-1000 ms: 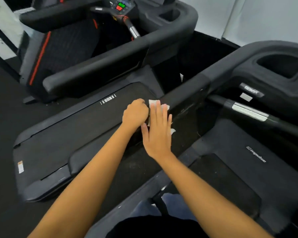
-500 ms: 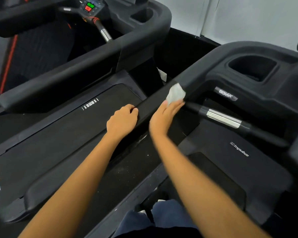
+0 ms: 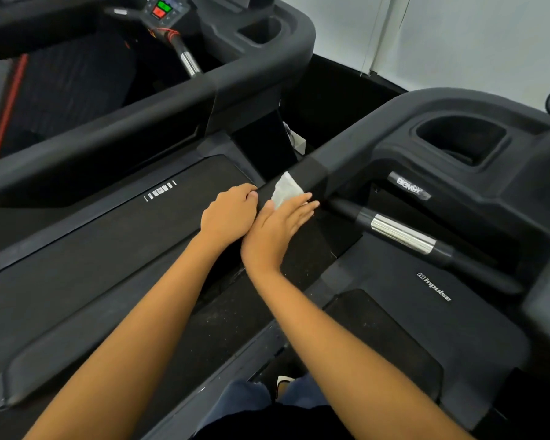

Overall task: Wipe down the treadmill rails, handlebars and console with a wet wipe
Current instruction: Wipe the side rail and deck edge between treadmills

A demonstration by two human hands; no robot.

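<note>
Black treadmill rail [image 3: 346,144], left hand [image 3: 229,214] curled over it, right hand [image 3: 278,227] flat on half-hidden wipe [image 3: 285,189]

The left hand [image 3: 227,214] and the right hand [image 3: 278,227] lie side by side on the handrail [image 3: 311,173], the left one gripping its left edge. The wet wipe [image 3: 285,189] is under the right fingers and sticks out ahead of them. Left of the rail, lower, lies the belt [image 3: 108,236] of the neighbour treadmill, its console [image 3: 161,9] far behind. Right of the rail is a grip bar [image 3: 400,233], behind it a cup holder [image 3: 458,141], before it the motor cover [image 3: 432,287].
</note>
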